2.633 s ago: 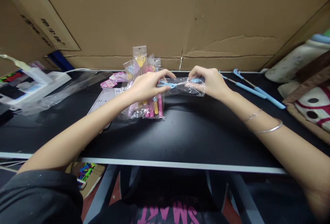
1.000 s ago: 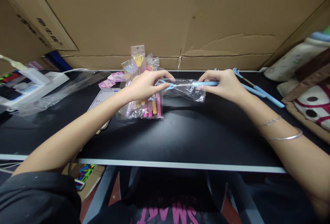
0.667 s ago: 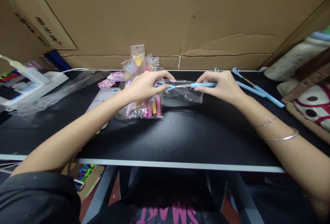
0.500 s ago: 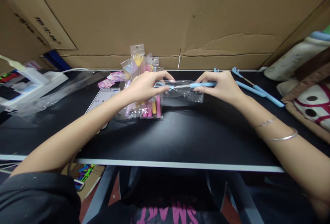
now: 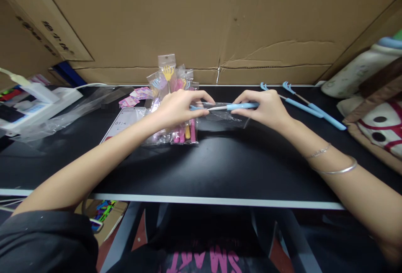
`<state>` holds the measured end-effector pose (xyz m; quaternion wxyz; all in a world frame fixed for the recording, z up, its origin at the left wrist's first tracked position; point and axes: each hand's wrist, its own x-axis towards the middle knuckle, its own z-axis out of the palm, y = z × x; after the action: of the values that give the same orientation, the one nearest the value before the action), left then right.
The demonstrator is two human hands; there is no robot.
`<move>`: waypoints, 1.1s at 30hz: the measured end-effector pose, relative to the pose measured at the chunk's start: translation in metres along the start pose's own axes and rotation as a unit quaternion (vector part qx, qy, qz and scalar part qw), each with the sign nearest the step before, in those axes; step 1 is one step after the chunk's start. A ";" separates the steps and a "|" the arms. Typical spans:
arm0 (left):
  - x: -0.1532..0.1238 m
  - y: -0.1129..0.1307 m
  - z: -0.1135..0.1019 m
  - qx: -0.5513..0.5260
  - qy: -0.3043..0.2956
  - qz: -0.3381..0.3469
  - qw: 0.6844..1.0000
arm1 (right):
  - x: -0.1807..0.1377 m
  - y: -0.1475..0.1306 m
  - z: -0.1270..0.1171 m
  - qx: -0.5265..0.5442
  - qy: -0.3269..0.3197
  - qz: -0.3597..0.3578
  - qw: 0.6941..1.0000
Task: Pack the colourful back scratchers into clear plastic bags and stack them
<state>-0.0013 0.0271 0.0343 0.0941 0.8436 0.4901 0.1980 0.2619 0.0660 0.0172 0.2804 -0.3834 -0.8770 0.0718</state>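
Observation:
A light-blue back scratcher [image 5: 241, 106] with a metal rod lies level between my two hands, above the table. My right hand [image 5: 264, 106] pinches its blue handle. Thumb and forefinger of my left hand [image 5: 180, 107] close on a clear plastic bag [image 5: 230, 119] around the claw end, which the fingers partly hide. The bag stretches along the rod toward my right hand; how much of the scratcher is inside is hard to tell. Just behind and below my left hand is a pile of bagged back scratchers [image 5: 168, 73], with yellow, pink, purple and blue parts.
Two unbagged blue back scratchers [image 5: 326, 116] lie at the right, near a bottle [image 5: 353, 72] and a cloth bag [image 5: 373, 147]. At left are a phone [image 5: 125, 118], pink cards [image 5: 141, 94], plastic wrap [image 5: 72, 116] and a white power strip [image 5: 40, 109]. Cardboard [image 5: 201, 21] walls the back.
My right hand and the scratcher's handle have shifted slightly left, toward my left hand. The scratcher's rod tilts a little differently, and the bag's right end hangs lower.

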 end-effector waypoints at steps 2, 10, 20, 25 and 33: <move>0.000 0.001 0.000 0.006 0.001 -0.003 1.000 | 0.000 0.001 0.002 -0.002 0.006 -0.009 1.000; -0.004 0.010 0.003 -0.012 -0.015 -0.009 1.000 | -0.003 -0.001 0.012 -0.037 0.030 -0.042 0.998; -0.002 0.006 -0.012 0.045 -0.068 -0.031 0.996 | 0.001 0.003 0.000 -0.017 0.003 -0.043 0.999; 0.001 -0.006 -0.022 -0.010 -0.090 0.000 0.996 | 0.003 0.008 -0.008 -0.003 0.010 -0.042 0.999; -0.001 -0.005 -0.028 0.006 -0.067 0.014 0.998 | 0.002 0.000 -0.017 -0.007 0.005 -0.027 1.000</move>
<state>-0.0178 0.0274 0.0575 0.1195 0.8624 0.4719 0.1392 0.2698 0.0662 0.0325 0.2842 -0.3619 -0.8861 0.0556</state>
